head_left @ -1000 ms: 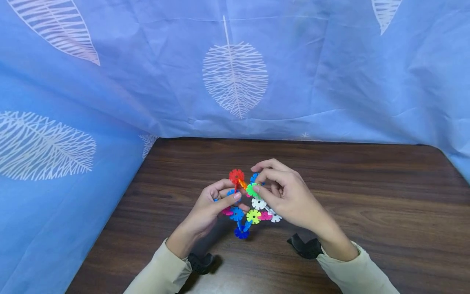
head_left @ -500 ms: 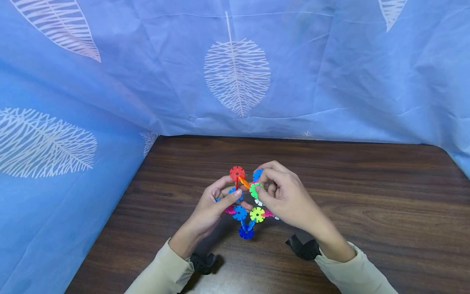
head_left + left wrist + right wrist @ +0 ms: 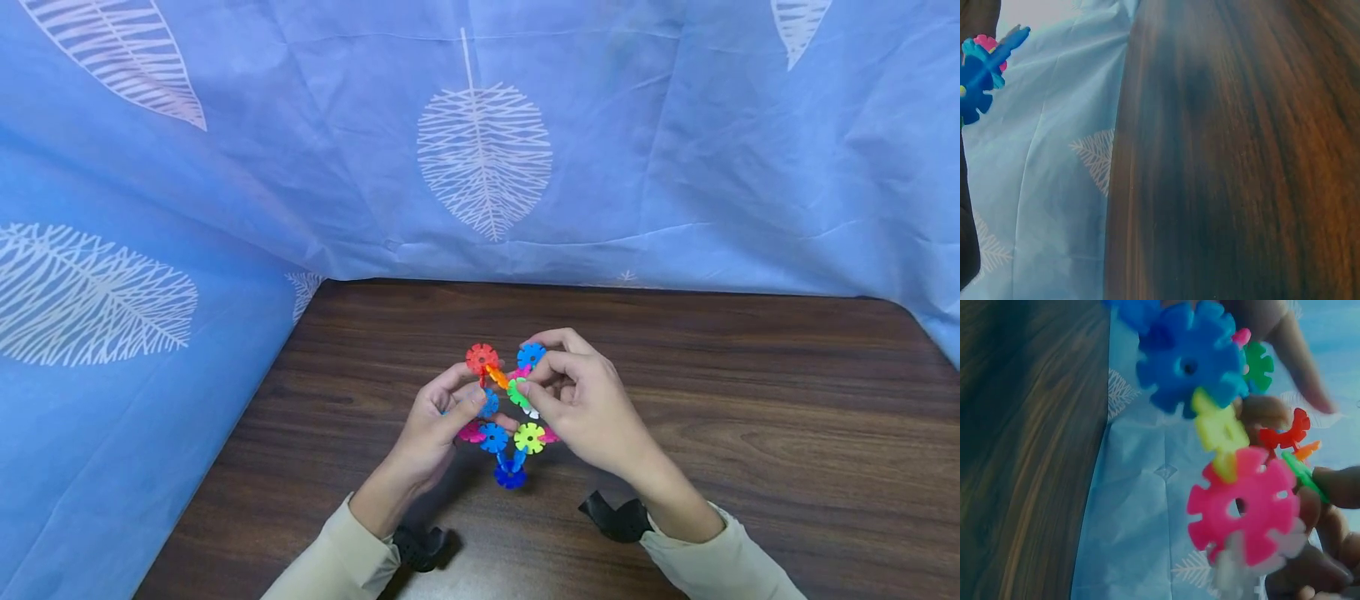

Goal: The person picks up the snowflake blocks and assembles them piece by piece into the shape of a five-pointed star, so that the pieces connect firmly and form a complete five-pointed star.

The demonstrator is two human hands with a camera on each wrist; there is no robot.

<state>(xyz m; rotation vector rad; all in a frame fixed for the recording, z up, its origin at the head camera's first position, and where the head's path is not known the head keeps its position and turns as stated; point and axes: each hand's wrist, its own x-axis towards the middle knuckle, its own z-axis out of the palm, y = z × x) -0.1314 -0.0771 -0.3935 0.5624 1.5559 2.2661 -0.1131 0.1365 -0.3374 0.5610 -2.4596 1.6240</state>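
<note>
Slotted plastic snowflake discs, linked into a loop, hang between my two hands above the table. My left hand (image 3: 429, 432) grips the loop's left side, thumb against a blue disc (image 3: 489, 403). With thumb and fingers my right hand (image 3: 596, 410) pinches a green disc (image 3: 517, 392) beside an orange disc (image 3: 497, 377). A red disc (image 3: 482, 359) tops the left side, and another blue disc (image 3: 531, 356) shows near my right fingertips. Lower down are a yellow disc (image 3: 529, 437) and a dark blue disc (image 3: 510, 475). The right wrist view shows a pink disc (image 3: 1244, 506) close up; fingers hide part of the loop.
The dark wood-grain table (image 3: 750, 400) lies beneath the hands. Blue cloth (image 3: 600, 150) with white leaf prints hangs behind it and along its left side. A black strap (image 3: 615, 517) hangs at the right wrist, another black strap (image 3: 420, 547) at the left.
The lower part of the loop has swung slightly right, and the white discs there have gone mostly behind my right hand. The upper blue disc shows more fully. Both hands keep their hold.
</note>
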